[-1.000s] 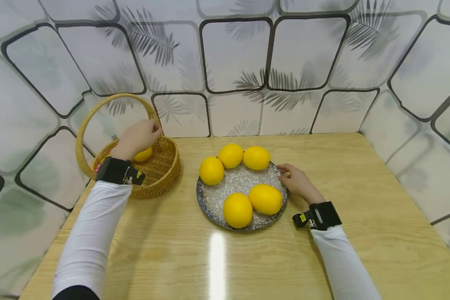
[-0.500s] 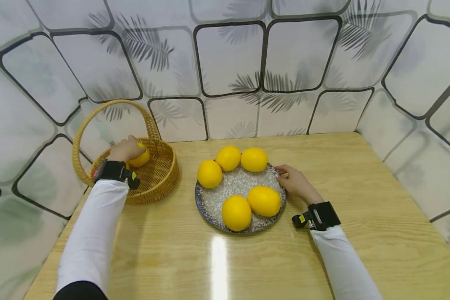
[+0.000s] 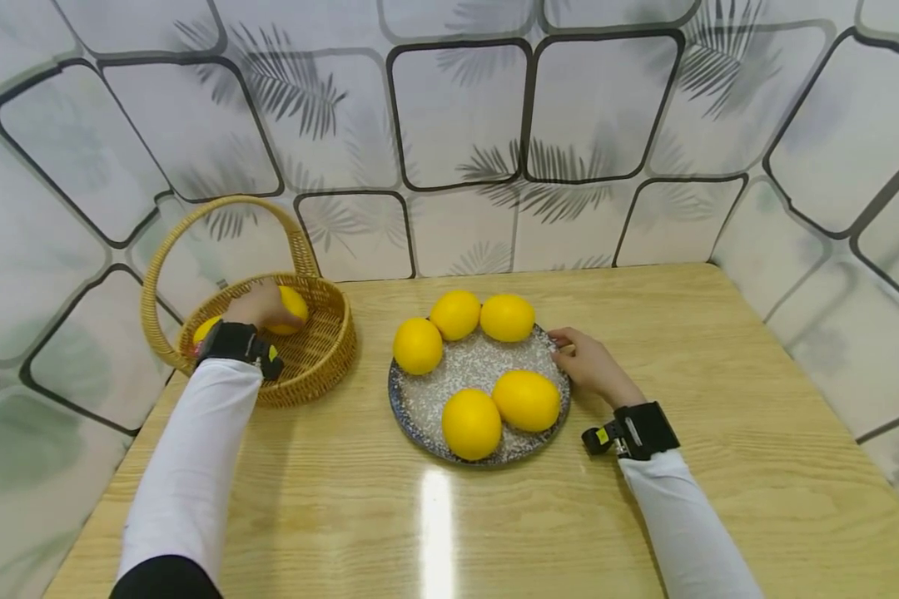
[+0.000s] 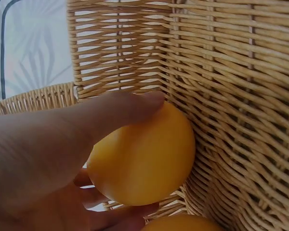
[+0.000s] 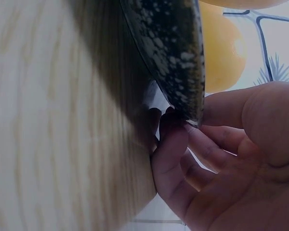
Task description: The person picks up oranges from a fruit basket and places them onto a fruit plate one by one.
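Observation:
My left hand [image 3: 253, 306] is down inside the wicker basket [image 3: 322, 366], gripping a yellow lemon [image 3: 292, 308]. In the left wrist view the thumb lies over the top of that lemon [image 4: 144, 159] and the other fingers curl beneath it. A second lemon [image 4: 183, 224] shows at the bottom of that view, close below. On the right, my right hand [image 3: 595, 362] pinches the rim of a speckled grey plate [image 3: 487, 358]. In the right wrist view the thumb is above the plate's edge [image 5: 176, 53] and fingertips are under it.
Several lemons sit around the plate, such as one at its front [image 3: 471, 424] and one at its back right [image 3: 507, 318]. A tall handle [image 3: 232, 200] arches over the basket. Patterned fabric [image 3: 464, 108] stands behind the wooden table [image 3: 345, 516].
My left hand has come down from above the basket into it and taken hold of a lemon. My right hand stays at the plate's rim. The head view has shifted slightly.

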Demonstrator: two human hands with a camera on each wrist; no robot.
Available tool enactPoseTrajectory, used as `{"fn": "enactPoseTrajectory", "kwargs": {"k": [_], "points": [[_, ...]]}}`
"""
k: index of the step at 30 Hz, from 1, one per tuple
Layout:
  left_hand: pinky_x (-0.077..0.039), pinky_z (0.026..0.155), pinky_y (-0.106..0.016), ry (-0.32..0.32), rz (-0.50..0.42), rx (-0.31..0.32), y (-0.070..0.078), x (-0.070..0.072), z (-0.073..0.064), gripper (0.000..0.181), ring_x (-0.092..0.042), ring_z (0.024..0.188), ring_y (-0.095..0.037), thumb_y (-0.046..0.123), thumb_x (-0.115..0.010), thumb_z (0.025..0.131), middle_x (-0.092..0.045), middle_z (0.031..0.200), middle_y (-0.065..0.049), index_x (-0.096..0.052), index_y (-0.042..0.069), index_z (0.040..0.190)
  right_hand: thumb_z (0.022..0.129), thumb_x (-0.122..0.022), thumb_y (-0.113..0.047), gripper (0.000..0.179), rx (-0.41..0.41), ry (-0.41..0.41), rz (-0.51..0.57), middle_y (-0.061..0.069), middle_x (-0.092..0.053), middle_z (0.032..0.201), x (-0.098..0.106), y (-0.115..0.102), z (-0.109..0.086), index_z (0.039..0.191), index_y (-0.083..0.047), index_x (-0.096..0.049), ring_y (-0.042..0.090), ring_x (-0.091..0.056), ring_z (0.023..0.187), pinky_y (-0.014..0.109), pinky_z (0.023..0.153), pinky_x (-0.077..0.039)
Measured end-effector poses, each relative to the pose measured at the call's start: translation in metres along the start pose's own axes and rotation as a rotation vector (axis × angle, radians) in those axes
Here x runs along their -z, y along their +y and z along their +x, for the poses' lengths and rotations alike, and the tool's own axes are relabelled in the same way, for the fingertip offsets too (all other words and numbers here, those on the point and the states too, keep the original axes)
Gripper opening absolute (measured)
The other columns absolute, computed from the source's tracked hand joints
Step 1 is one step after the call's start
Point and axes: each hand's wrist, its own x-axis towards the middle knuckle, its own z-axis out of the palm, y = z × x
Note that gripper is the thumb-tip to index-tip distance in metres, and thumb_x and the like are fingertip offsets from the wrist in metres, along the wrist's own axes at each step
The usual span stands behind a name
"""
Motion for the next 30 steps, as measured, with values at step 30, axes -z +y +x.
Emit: {"fn": "enactPoseTrajectory", "kwargs": {"k": [30], "points": [[-0.048,0.092,-0.065,0.453,-0.29,-0.016,0.056,0.001,-0.049,0.1,-0.056,0.11,-0.051,0.05,-0.074,0.082,-0.046,0.136,-0.034,-0.029,-0.008,0.15,0.104,-0.05,-0.014,0.049,0.016,0.002,-0.032,0.03,-0.054,0.139,-0.001,0.0,0.003,0.15,0.002,-0.044,0.045,-0.058,0.122,0.052,0.098,-0.053]]}}
